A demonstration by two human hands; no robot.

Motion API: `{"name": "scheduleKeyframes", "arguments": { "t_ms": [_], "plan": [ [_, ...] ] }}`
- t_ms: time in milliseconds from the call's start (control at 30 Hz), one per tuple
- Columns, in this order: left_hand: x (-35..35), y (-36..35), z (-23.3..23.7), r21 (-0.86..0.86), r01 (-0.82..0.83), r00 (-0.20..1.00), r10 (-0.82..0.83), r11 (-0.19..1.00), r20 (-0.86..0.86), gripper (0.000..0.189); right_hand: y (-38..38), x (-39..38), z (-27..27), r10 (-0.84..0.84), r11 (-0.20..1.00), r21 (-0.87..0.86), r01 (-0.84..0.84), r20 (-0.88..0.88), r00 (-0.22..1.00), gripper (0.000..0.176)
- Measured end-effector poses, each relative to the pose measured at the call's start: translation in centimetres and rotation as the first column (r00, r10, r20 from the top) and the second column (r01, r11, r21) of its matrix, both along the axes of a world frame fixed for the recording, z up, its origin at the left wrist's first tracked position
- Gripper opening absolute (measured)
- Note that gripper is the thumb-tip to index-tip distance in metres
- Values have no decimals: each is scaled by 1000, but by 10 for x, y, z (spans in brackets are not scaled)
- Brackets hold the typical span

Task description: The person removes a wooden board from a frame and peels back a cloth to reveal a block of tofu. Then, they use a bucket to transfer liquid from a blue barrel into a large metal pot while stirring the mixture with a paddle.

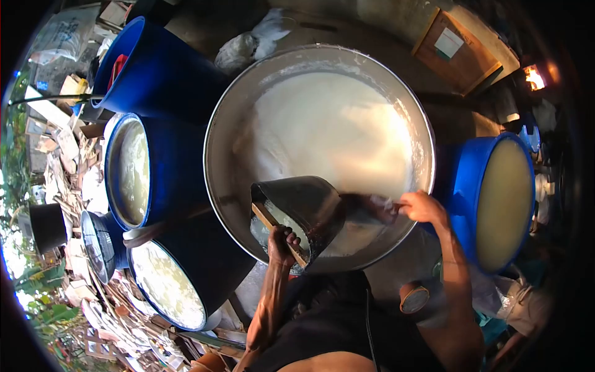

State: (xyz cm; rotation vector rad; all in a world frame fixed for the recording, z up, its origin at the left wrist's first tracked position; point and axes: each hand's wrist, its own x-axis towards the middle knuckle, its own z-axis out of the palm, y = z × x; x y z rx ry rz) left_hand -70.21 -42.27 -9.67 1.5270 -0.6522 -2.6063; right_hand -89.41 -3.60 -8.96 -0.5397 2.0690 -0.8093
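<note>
A wide metal vat (214, 164) holds pale, whitish liquid (316, 118), with steam over it. At its near side, a dark bucket (304, 195) lies tilted over the rim, some whitish liquid in its mouth. My left hand (284, 243) is closed around the wooden bar (265, 215) fixed across the bucket's opening. To the right, my right hand (421, 206) is over the vat's right rim, its fingers closed. Just left of those fingers is a blurred dark and pale shape (379, 208); motion smears it too much to name.
Blue barrels (155, 173) with pale liquid stand on the left, one blue barrel (462, 186) on the right. A small brown pot (413, 297) is near my right side. Scrap wood (68, 155) is piled at far left. A fire (534, 77) burns at upper right.
</note>
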Motion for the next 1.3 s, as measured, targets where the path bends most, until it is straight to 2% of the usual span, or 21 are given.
{"name": "scheduleKeyframes", "arguments": {
  "t_ms": [33,67,100,167,200,333,367,500,533,567,633,700,767,933,1000,1033,1100,1167,1200,1233,1300],
  "plan": [
    [0,-1,-1,4,-27,1000,27,1000,5,12,2,-1,-4,-204,956,-203,212,57,977,28],
    [1,-2,-3,4,-22,1000,22,1000,12,12,5,-7,-7,-310,950,30,310,15,950,18],
    [1,-4,-5,14,-10,1000,10,1000,12,12,-20,-19,18,-477,878,64,475,28,878,16],
    [2,-7,-7,23,5,1000,-5,1000,22,12,-43,-42,-8,-607,794,-34,607,-97,788,17],
    [1,-6,-6,17,5,999,-6,1000,34,12,-53,-63,-21,-625,777,5,630,-114,772,20],
    [-1,-6,-3,25,-16,999,15,1000,44,12,-95,-146,-91,-540,831,-110,546,-399,741,22],
    [-1,-7,-4,23,-15,999,13,1000,49,12,-103,-160,-105,-542,830,-109,547,-394,743,22],
    [2,-10,-6,58,-14,999,12,998,35,12,-132,-172,-167,-313,949,-128,287,-474,823,22],
    [2,-10,-7,67,-17,999,15,998,29,11,-139,-161,-162,-275,961,-157,227,-490,827,23],
    [2,-10,-7,68,-17,999,15,998,31,11,-139,-150,-155,-218,976,-77,204,-366,905,23],
    [1,-11,-6,51,-6,999,4,999,41,11,-138,-112,-150,-108,987,75,144,-361,926,23],
    [-1,-10,-3,41,5,999,-7,999,33,11,-128,-67,-156,-71,994,47,98,-397,915,23],
    [-2,-10,-2,27,18,1000,-19,999,22,11,-112,-34,-137,92,987,151,-55,-248,964,34],
    [2,-11,-3,53,7,1000,-6,999,-9,12,-79,57,-108,89,996,28,-87,-523,848,47],
    [2,-11,-3,40,12,1000,-11,999,-17,12,-65,76,-95,298,943,278,-182,-463,835,49],
    [2,-12,-3,30,14,1000,-14,999,-18,12,-60,72,-78,293,944,279,-176,-467,834,49],
    [2,-14,-3,49,17,1000,-16,999,-16,12,-43,59,-40,290,929,252,-270,-44,956,28],
    [0,-13,-1,66,12,1000,-12,998,-5,12,-15,39,-26,256,951,209,-229,-113,960,28],
    [-1,-12,1,52,9,1000,-9,999,-6,12,14,41,-50,128,989,99,-108,-230,965,31],
    [-2,-11,2,39,6,1000,-6,999,-8,12,-9,15,24,68,973,224,-57,-44,997,33],
    [-1,-12,1,57,6,1000,-5,998,-10,12,1,11,0,-193,980,-81,180,-217,957,22]
  ]
}}
